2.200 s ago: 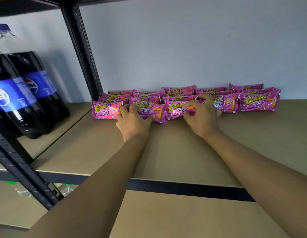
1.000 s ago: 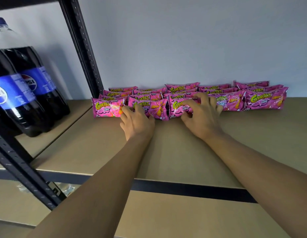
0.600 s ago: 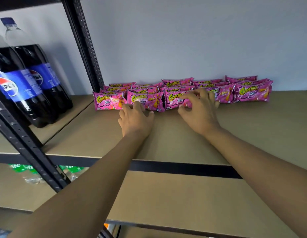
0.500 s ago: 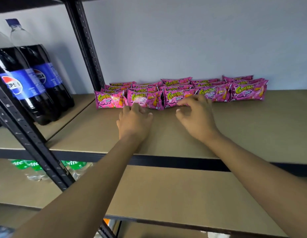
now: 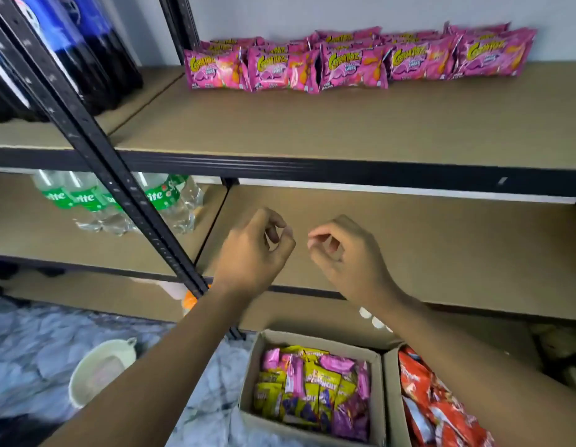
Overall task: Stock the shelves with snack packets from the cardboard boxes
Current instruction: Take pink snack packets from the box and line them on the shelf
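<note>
Several pink snack packets (image 5: 351, 64) stand in rows at the back of the upper shelf (image 5: 344, 130). My left hand (image 5: 252, 253) and my right hand (image 5: 347, 253) hang in front of the middle shelf (image 5: 457, 246), fingers loosely curled, holding nothing. Below them an open cardboard box (image 5: 248, 382) holds yellow, purple and pink packets (image 5: 312, 388). A second cardboard box (image 5: 391, 398) to its right holds red packets (image 5: 438, 404).
A black upright post (image 5: 96, 150) runs diagonally at the left. Dark cola bottles (image 5: 86, 50) stand on the upper left shelf, Sprite bottles (image 5: 112, 201) below them. A pale round basin (image 5: 99, 369) sits on the marbled floor at lower left.
Both hands let go of the pink packets on the upper shelf and dropped down in front of the middle shelf. The view tilted down, bringing the boxes into sight.
</note>
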A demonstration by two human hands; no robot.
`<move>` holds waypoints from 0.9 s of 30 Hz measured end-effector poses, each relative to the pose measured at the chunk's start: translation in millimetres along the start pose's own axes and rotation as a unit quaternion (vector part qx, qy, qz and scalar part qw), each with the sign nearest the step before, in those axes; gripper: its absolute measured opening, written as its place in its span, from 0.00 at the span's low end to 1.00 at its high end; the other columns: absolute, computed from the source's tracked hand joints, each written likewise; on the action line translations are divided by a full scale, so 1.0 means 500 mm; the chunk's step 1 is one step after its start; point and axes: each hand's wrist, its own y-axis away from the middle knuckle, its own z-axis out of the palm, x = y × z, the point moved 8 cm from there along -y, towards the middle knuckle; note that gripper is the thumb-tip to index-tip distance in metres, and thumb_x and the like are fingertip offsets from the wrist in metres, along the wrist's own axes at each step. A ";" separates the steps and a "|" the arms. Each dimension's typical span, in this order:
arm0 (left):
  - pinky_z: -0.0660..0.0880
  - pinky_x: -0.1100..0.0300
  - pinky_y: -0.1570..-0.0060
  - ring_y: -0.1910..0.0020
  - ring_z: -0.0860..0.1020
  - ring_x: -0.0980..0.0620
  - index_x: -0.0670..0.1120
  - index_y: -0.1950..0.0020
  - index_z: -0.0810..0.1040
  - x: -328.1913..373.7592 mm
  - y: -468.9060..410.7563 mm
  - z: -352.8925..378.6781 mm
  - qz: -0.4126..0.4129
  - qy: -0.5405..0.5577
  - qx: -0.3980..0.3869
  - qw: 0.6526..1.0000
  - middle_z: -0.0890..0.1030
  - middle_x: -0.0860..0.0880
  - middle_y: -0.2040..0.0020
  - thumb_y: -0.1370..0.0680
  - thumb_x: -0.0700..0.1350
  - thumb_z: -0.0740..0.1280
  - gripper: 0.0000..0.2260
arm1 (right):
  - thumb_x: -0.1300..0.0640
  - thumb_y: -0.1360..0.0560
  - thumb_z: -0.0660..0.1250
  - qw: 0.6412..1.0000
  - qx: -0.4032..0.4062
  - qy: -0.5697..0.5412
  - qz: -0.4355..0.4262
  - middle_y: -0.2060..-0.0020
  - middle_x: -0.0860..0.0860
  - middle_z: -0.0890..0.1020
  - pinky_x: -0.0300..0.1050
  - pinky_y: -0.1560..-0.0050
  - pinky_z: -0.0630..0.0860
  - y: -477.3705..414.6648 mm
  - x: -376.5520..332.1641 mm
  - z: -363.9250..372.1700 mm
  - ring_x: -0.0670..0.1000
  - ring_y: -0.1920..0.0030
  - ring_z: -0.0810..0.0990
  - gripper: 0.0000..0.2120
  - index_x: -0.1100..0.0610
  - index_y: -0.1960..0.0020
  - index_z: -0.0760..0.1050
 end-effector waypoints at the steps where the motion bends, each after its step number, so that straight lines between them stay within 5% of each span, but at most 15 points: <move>1: 0.71 0.61 0.64 0.65 0.75 0.53 0.50 0.54 0.76 -0.036 0.031 0.026 -0.029 -0.001 -0.033 0.999 0.76 0.53 0.64 0.25 0.46 0.71 0.04 | 0.52 0.25 0.66 0.999 -0.027 -0.001 0.043 0.56 0.46 0.80 0.44 0.58 0.76 0.032 0.039 0.028 0.45 0.58 0.78 0.09 0.53 0.48 0.81; 5: 0.72 0.61 0.58 0.62 0.77 0.56 0.53 0.54 0.76 -0.175 0.161 0.133 -0.143 -0.004 -0.169 0.975 0.80 0.53 0.57 0.25 0.45 0.71 0.05 | 0.56 0.26 0.69 0.975 -0.105 -0.006 0.195 0.60 0.43 0.80 0.39 0.56 0.73 0.168 0.186 0.114 0.39 0.62 0.77 0.07 0.51 0.48 0.81; 10: 0.72 0.61 0.55 0.58 0.78 0.52 0.53 0.53 0.75 -0.307 0.351 0.269 -0.251 0.015 -0.294 0.922 0.79 0.53 0.56 0.24 0.46 0.70 0.05 | 0.56 0.24 0.70 0.916 -0.178 -0.006 0.359 0.54 0.43 0.83 0.36 0.46 0.74 0.362 0.347 0.191 0.40 0.54 0.80 0.08 0.49 0.45 0.80; 13: 0.73 0.65 0.53 0.58 0.77 0.55 0.55 0.53 0.75 -0.378 0.456 0.351 -0.289 0.016 -0.327 0.900 0.80 0.50 0.50 0.25 0.46 0.72 0.07 | 0.54 0.24 0.69 0.885 -0.189 0.001 0.425 0.53 0.47 0.83 0.42 0.48 0.74 0.474 0.432 0.225 0.47 0.52 0.81 0.07 0.47 0.46 0.79; 15: 0.69 0.76 0.60 0.60 0.77 0.60 0.55 0.54 0.76 -0.424 0.515 0.406 -0.304 0.013 -0.338 0.891 0.79 0.48 0.46 0.25 0.46 0.72 0.07 | 0.54 0.23 0.68 0.863 -0.201 0.012 0.462 0.55 0.46 0.81 0.40 0.53 0.70 0.543 0.484 0.249 0.47 0.53 0.79 0.07 0.49 0.45 0.79; 19: 0.75 0.63 0.65 0.62 0.80 0.54 0.54 0.49 0.77 -0.500 0.624 0.518 -0.351 0.007 -0.366 0.862 0.82 0.53 0.54 0.24 0.48 0.70 0.05 | 0.52 0.23 0.68 0.820 -0.207 0.017 0.534 0.51 0.50 0.83 0.44 0.51 0.74 0.690 0.594 0.305 0.51 0.52 0.82 0.05 0.45 0.48 0.78; 22: 0.72 0.64 0.72 0.61 0.79 0.55 0.54 0.46 0.78 -0.556 0.697 0.599 -0.385 0.005 -0.383 0.840 0.80 0.55 0.54 0.22 0.48 0.67 0.06 | 0.49 0.23 0.67 0.781 -0.207 -0.001 0.590 0.49 0.52 0.83 0.48 0.51 0.76 0.807 0.661 0.354 0.55 0.55 0.84 0.09 0.46 0.43 0.78; 27: 0.68 0.63 0.65 0.55 0.78 0.51 0.51 0.42 0.79 -0.644 0.790 0.716 -0.392 -0.007 -0.398 0.830 0.80 0.51 0.49 0.22 0.48 0.67 0.09 | 0.46 0.25 0.67 0.738 -0.167 -0.044 0.652 0.44 0.51 0.82 0.57 0.41 0.76 0.949 0.767 0.445 0.58 0.45 0.81 0.11 0.46 0.45 0.78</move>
